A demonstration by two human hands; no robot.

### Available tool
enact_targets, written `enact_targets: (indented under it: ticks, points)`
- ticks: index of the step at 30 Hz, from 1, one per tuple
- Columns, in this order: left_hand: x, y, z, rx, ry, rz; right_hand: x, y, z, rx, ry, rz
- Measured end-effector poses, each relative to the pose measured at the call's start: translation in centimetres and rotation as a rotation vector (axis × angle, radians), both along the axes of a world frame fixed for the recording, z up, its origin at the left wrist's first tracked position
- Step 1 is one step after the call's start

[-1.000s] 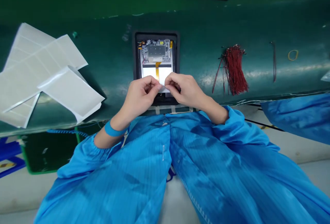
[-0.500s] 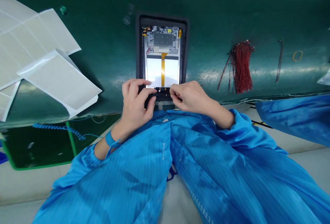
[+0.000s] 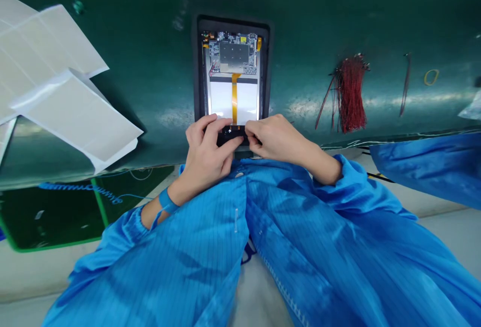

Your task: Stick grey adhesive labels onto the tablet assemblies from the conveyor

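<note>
Blue striped smock (image 3: pixel 188 262) fills the lower frame; cuffs gathered at both wrists. Blue wrist strap (image 3: pixel 168 201) on left wrist, with a thin cord running from it.

Both hands closed on a black strip (image 3: pixel 230 137). Left hand (image 3: pixel 206 154) curls over its left portion; right hand (image 3: pixel 280 139) meets it from the right, fingertips (image 3: pixel 248 129) at its right end. Grip firmness cannot be judged.

Strip position: across the lower end of an opened tablet (image 3: pixel 233 76), just below the amber flex tape (image 3: pixel 234 99), which runs down the middle of a white battery panel (image 3: pixel 221 100). Circuit board (image 3: pixel 233 51) with metal shield sits above the panel. Tablet lies upright in a black tray (image 3: pixel 196 71) on a green mat surface (image 3: pixel 300 31).

Left of tray: overlapping white sheets (image 3: pixel 65 111), well apart from the hands. Right of tray: bundle of red wires (image 3: pixel 349 94), then a dark wire (image 3: pixel 405 84) and yellow rubber band (image 3: pixel 431 77). Far right edge, nearer the viewer: blue cloth (image 3: pixel 424 166).
</note>
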State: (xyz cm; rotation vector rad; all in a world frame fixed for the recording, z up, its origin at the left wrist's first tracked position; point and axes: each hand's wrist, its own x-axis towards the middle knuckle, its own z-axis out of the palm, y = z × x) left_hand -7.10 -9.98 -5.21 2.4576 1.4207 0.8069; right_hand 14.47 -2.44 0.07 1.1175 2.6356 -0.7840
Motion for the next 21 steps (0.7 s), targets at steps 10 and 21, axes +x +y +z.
enact_targets:
  ticks: [10,21]
  points:
    - [0.9,0.3,-0.1,0.169,0.076,-0.012,0.0,-0.3,0.1,0.013,0.002,0.006]
    - [-4.2,2.0,1.3,0.13,0.035,0.05,4.3,0.7,0.0,0.391,0.35,-0.194]
